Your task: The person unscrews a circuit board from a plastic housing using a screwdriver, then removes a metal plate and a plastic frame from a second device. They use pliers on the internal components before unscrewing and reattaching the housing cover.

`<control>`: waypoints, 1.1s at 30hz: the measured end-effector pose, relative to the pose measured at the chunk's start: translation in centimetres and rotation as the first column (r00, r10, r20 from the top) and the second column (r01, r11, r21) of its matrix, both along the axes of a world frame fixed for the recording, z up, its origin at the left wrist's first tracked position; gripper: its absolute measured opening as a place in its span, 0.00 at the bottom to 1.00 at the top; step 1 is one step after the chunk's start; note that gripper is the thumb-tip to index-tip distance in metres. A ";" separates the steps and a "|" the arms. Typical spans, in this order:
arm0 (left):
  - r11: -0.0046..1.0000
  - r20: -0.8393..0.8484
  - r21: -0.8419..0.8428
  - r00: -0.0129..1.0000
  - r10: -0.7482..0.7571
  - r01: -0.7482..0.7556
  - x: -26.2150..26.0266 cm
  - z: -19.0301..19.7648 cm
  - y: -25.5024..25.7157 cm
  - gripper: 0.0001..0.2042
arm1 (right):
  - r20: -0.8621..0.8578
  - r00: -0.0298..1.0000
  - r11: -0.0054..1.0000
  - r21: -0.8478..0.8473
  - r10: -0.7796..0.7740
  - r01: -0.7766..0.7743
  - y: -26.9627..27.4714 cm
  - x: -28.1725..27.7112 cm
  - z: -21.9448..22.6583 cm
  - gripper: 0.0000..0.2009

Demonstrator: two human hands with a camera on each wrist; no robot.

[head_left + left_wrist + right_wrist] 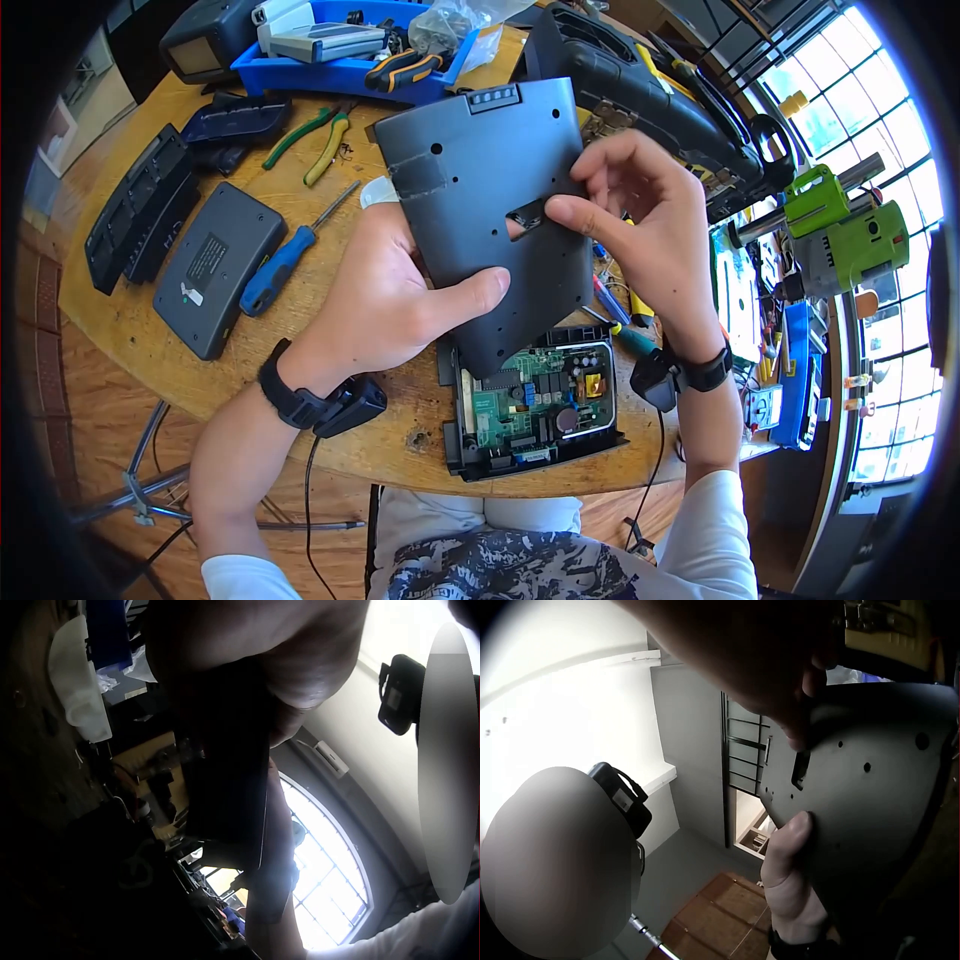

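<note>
My left hand [400, 305] grips a black plastic cover [470, 240], its thumb across the face and its fingers behind. Tilted up above the table, the cover shows several small holes, a ribbed piece at its top edge and a rectangular cutout beside which my right hand [645, 205] has its thumb. The right fingers are curled at the cover's right edge. In the right wrist view, the fingertips come right at the cutout of the cover [877, 795]. Below the cover lies an open black housing [600, 440] with a green circuit board [510, 405], partly hidden by it.
On the wooden table [340, 420] at left lie a grey device [220, 265], a blue screwdriver [290, 265], green-handled pliers [325, 150] and black plastic parts [140, 205]. A blue bin [350, 75] and black toolbox [640, 100] stand behind. A green power tool [850, 230] is at right.
</note>
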State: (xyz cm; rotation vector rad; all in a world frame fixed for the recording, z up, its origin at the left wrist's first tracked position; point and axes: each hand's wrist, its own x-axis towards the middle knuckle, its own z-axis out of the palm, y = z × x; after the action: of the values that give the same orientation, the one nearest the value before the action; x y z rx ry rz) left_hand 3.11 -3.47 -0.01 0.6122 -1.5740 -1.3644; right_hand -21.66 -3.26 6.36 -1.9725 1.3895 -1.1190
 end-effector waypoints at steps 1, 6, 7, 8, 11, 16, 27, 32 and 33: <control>1.000 0.000 -0.002 1.000 -0.003 0.003 0.0 0.1 0.1 0.16 | 0.034 0.999 1.000 0.006 -0.026 0.026 0.1 0.0 0.1 0.19; 1.000 0.036 0.012 0.999 -0.021 0.021 0.0 0.6 0.4 0.18 | 0.293 0.954 0.980 0.161 0.066 -0.117 0.1 -0.1 0.0 0.20; 1.000 0.035 0.010 0.999 -0.027 0.027 0.1 0.6 0.3 0.18 | 0.390 0.914 0.906 0.340 0.108 -0.252 0.2 -0.5 0.3 0.20; 0.999 0.029 0.028 0.999 -0.041 0.040 0.2 0.5 0.3 0.19 | 0.361 0.921 0.894 0.353 0.143 -0.277 0.2 -1.0 0.2 0.22; 0.996 0.010 0.070 0.999 -0.048 0.047 0.1 0.9 0.4 0.21 | 0.385 0.913 0.889 0.359 0.136 -0.284 0.6 -1.2 0.7 0.23; 0.995 0.010 0.081 0.998 -0.059 0.058 0.1 0.6 0.4 0.22 | 0.377 0.912 0.891 0.342 0.160 -0.298 0.7 -1.1 0.6 0.21; 0.996 0.015 0.072 0.999 -0.048 0.047 -0.1 0.7 0.7 0.20 | 0.423 0.890 0.869 0.364 0.168 -0.337 0.9 -1.3 0.0 0.19; 0.997 0.025 0.054 0.998 -0.057 0.056 0.1 0.7 0.9 0.20 | 0.450 0.879 0.862 0.372 0.156 -0.343 1.1 -1.3 0.0 0.18; 0.997 0.042 0.048 0.997 -0.059 0.057 0.1 0.8 0.9 0.19 | 0.450 0.879 0.864 0.370 0.156 -0.343 1.2 -1.3 0.0 0.18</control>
State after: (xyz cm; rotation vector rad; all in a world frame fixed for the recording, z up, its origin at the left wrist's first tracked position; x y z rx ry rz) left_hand 3.17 -2.53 0.81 0.6325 -1.6097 -1.4433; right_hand -22.98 -2.03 6.37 -1.4406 1.0093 -0.9211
